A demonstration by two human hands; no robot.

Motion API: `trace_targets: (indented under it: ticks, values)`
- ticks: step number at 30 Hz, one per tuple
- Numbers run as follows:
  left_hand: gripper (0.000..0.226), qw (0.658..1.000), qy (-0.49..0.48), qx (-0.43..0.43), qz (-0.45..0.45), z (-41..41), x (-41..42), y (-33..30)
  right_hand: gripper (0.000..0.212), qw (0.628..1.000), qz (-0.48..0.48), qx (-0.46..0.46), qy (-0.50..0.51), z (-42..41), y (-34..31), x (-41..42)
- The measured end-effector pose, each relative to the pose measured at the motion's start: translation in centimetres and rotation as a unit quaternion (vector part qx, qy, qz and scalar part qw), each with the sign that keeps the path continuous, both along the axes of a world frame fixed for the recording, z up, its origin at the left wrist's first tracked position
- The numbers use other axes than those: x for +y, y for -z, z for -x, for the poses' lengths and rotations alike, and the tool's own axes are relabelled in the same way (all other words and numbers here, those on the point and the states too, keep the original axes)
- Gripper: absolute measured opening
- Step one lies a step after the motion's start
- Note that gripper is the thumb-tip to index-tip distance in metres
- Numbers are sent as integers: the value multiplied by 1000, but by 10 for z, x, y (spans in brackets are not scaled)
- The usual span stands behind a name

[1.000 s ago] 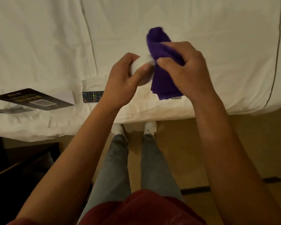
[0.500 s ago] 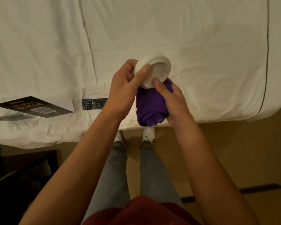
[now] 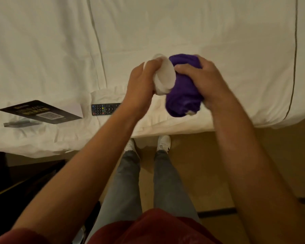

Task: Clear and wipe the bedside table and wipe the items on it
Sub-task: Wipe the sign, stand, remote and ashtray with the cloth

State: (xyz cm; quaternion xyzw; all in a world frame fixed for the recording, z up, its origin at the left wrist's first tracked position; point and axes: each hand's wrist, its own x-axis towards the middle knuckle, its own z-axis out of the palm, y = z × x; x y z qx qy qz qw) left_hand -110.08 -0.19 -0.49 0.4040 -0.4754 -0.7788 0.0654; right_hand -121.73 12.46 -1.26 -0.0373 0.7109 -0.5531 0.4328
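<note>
My left hand grips a small round white dish above the bed's edge, its flat underside turned toward my right hand. My right hand grips a bunched purple cloth and presses it against the right side of the dish. The cloth hangs down below my palm. Both hands are blurred by motion.
On the white bed lie a black remote control, a dark printed card and a slim dark object at the left. A dark piece of furniture stands at the lower left. My legs and shoes stand on tan floor.
The cloth went from above the dish, to underneath it, and now sits at the dish's right side. My left hand has turned the dish so its underside faces right.
</note>
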Motion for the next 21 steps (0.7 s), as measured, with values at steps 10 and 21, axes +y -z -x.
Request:
trace_targets:
  ticks: [10, 21]
  values:
    - [31, 997, -18, -37, 61, -20, 5, 22, 34, 983, 9, -163, 83, -81, 8, 13]
    - [58, 988, 20, 21, -151, -45, -6, 46, 53, 975, -35, -176, 130, -61, 13, 35]
